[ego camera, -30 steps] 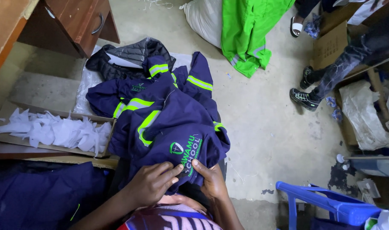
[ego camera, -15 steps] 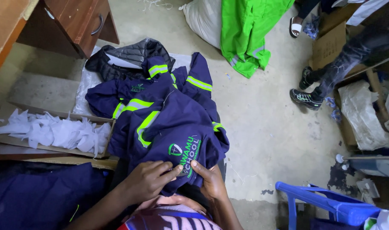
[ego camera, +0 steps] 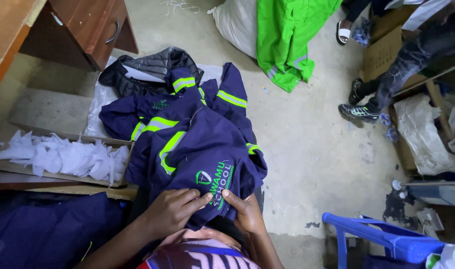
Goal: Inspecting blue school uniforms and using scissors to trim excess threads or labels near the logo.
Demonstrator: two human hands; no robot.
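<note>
Concrete floor (ego camera: 312,149) all round, with a heap of navy jackets (ego camera: 187,109) piled beyond the knees. Both the left hand (ego camera: 175,211) and right hand (ego camera: 245,211) are closed, pinching the near edge of the top navy jacket (ego camera: 202,149), apparently at its printed patch. It runs lengthwise away from the person, toward the heap. Pulled carelessly, it could slide onto the dusty floor.

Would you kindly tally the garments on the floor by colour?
Navy garments with yellow-green reflective stripes, heaped so the count is unclear: at least 2
Bright green garment: 1
Dark grey quilted jacket: 1
Total: at least 4

Left hand and right hand grip the top navy one.
</note>
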